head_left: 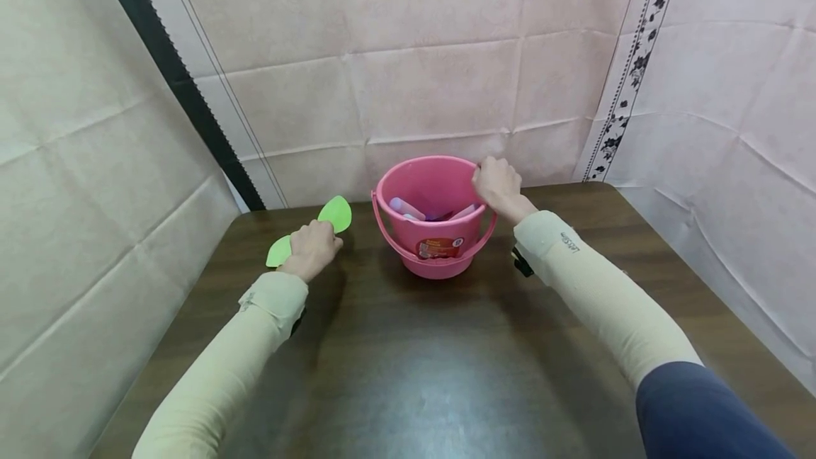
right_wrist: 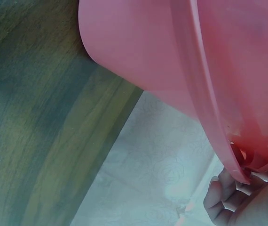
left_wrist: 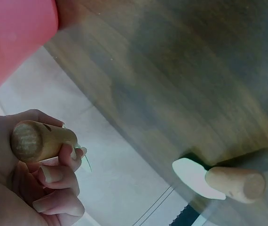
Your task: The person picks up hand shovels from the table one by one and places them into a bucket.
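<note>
My left hand (head_left: 312, 248) grips the round wooden handle (left_wrist: 37, 141) of a green leaf-shaped tool (head_left: 335, 214); its thin leaf points away behind the fingers in the left wrist view. Beside it on the table is a second leaf-shaped tool (left_wrist: 240, 183), whose green leaf (head_left: 278, 251) shows left of the hand. My right hand (head_left: 499, 186) holds the right rim of a pink bucket (head_left: 435, 269), close to where its handle joins. In the right wrist view, curled fingers (right_wrist: 215, 195) show at that rim. Inside the upright bucket lie lilac tube-like pieces (head_left: 408, 208), partly hidden by its wall.
The dark brown wooden table (head_left: 408, 374) has rounded back corners. Pale creased cloth (head_left: 446, 91) hangs behind it and along both sides. The bucket's pink carrying handle (head_left: 389, 236) hangs down across its front, over a red label (head_left: 440, 247).
</note>
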Action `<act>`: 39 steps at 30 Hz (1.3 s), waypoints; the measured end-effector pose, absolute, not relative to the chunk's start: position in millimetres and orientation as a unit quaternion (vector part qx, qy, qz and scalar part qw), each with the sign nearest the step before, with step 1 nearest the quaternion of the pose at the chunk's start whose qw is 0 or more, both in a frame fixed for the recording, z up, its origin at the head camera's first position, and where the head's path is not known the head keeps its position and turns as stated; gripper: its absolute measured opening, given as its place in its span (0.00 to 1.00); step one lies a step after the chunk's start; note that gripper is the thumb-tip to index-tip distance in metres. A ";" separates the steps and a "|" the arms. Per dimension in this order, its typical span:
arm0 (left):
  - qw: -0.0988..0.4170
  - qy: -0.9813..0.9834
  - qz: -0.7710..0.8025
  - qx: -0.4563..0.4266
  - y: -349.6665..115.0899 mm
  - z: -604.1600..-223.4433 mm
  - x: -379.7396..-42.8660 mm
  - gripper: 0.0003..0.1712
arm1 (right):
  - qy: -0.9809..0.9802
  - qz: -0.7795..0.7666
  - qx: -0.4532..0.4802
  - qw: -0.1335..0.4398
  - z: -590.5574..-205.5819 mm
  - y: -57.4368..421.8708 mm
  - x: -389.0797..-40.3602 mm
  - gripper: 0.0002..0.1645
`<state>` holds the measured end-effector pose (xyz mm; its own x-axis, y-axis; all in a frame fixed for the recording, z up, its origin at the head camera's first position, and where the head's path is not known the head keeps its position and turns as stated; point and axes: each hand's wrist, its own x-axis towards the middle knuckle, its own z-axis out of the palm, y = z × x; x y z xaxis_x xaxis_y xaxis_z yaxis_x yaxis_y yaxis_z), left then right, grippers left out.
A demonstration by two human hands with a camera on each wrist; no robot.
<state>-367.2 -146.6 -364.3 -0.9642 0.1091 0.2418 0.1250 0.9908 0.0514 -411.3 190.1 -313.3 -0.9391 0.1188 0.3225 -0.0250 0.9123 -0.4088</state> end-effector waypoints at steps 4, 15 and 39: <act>0.129 -0.989 -0.029 -0.063 -145.4 -359.4 -368.6 0.17 | -0.962 0.209 -0.024 0.172 -312.7 190.7 -412.2 0.16; 0.147 -0.986 -0.032 -0.070 -138.8 -343.4 -366.9 0.16 | -0.964 0.207 -0.021 0.167 -312.1 190.8 -413.9 0.16; 0.152 -0.983 -0.026 -0.099 -110.9 -308.5 -366.1 0.15 | -0.962 0.215 -0.026 0.166 -312.7 194.7 -415.9 0.17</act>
